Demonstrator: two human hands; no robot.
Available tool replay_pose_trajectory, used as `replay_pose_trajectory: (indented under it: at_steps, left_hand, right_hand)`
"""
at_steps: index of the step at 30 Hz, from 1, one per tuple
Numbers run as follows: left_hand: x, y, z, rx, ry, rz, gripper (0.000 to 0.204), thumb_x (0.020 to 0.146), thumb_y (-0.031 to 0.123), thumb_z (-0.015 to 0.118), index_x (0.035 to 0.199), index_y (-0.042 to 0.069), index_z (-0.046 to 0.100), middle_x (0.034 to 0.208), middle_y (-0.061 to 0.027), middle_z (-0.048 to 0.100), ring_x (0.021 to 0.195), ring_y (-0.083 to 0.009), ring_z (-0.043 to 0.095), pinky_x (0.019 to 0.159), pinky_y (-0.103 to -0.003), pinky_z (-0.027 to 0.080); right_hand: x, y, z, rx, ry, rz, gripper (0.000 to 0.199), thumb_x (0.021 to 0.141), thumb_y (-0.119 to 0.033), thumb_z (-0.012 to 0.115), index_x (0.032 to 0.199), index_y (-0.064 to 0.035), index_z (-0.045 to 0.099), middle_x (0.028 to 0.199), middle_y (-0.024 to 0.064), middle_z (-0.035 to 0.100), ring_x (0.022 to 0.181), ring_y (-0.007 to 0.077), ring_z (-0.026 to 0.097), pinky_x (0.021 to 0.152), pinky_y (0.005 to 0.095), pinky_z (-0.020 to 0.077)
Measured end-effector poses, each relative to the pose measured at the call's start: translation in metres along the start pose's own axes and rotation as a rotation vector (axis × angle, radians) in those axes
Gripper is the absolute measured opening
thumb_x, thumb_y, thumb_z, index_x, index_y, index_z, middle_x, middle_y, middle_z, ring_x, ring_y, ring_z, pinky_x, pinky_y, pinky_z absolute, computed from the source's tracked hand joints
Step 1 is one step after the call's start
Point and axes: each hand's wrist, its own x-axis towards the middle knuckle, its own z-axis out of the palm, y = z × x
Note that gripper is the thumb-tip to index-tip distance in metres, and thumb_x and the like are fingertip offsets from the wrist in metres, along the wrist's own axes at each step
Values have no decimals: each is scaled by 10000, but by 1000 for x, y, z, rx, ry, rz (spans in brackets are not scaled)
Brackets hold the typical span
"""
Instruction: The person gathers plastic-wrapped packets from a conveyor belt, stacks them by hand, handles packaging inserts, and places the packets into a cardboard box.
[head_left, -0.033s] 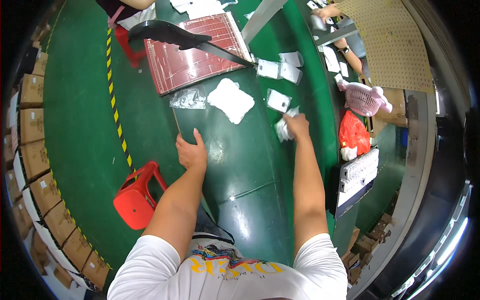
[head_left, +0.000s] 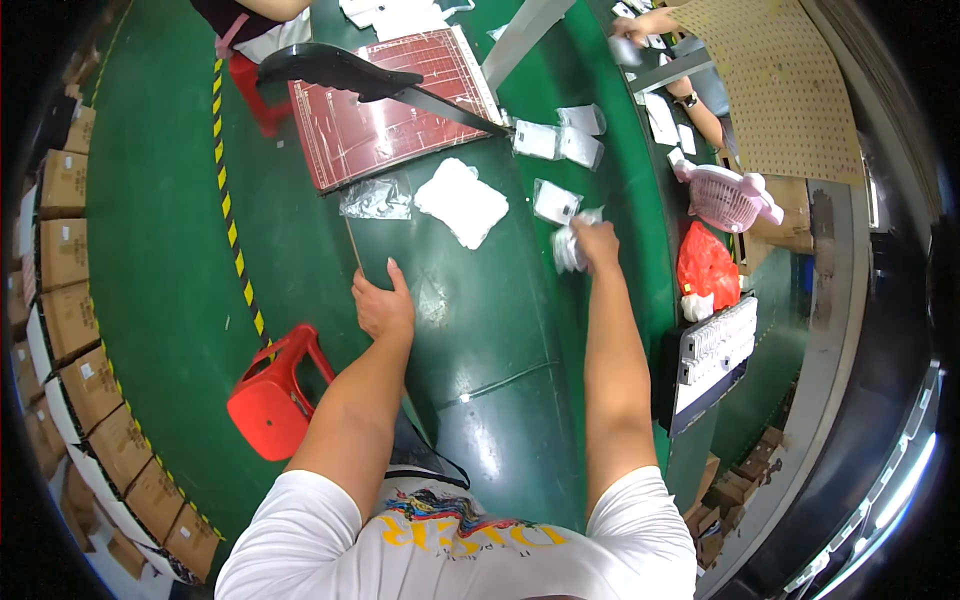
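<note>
My right hand (head_left: 597,245) is closed on some clear plastic bags with white contents (head_left: 568,250) at the right of the green table, blurred by motion. Just beyond it lies a bagged flat white item (head_left: 555,202) with a small dark mark. My left hand (head_left: 383,302) rests at the table's left edge, thumb and fingers apart, holding nothing. Ahead of it are a crumpled clear bag (head_left: 377,198) and a pile of white pieces (head_left: 462,203). Farther back stands a red guillotine paper cutter (head_left: 385,110), its black-handled blade arm (head_left: 340,68) raised.
Several more bagged white items (head_left: 560,140) lie beside the cutter. A red stool (head_left: 275,400) stands left of the table. To the right are a pink basket (head_left: 725,198), a red plastic bag (head_left: 708,262) and a tray of white parts (head_left: 715,350). A co-worker's hands (head_left: 650,30) work at far right.
The bags in my right hand have shifted and turned slightly. My left hand stays in place. At the far right, the co-worker's hand has moved a little.
</note>
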Motion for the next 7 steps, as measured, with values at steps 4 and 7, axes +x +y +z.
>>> replay_pose_trajectory:
  at_steps: [4,7]
  left_hand:
    - [-1,-2,5,7,9,-4,648,854,564,527,1238,43,485,1119,-189,586,973,-374,602,799,-484,485]
    - [4,-7,4,25,-37,-38,649,848,581,527,1251,74,488,1190,-171,573,1031,-360,596,856,-480,482]
  right_hand:
    - [33,-30,16,85,147,227,849,702,-503,701,1253,104,479,1271,281,523,1139,369,545,953,408,454]
    - [20,-72,25,144,64,513,1103,719,-611,587,1478,16,90,1480,232,231,1169,338,493,1086,420,271]
